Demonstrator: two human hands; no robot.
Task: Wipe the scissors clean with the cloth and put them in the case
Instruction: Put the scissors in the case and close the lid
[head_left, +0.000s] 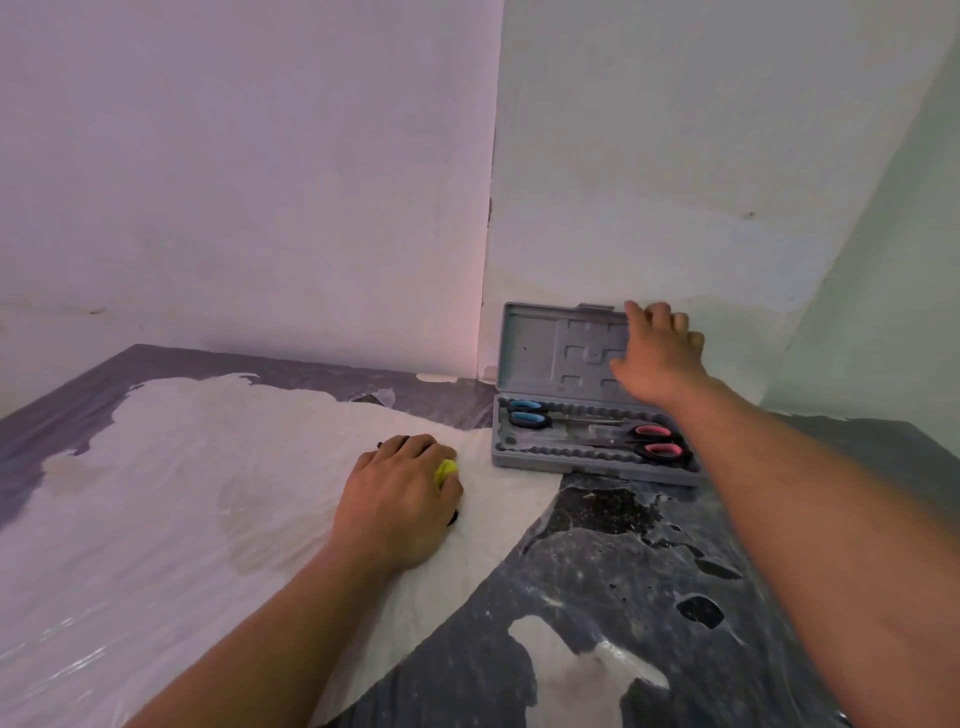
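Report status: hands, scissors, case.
Left hand grips yellow-handled item on table. Right hand on open case lid. Blue-handled scissors, pink-handled scissors in case tray. No obstruction seen.

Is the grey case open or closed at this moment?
Open. The case lid stands upright against the wall, the right hand on it; two scissors lie in the tray.
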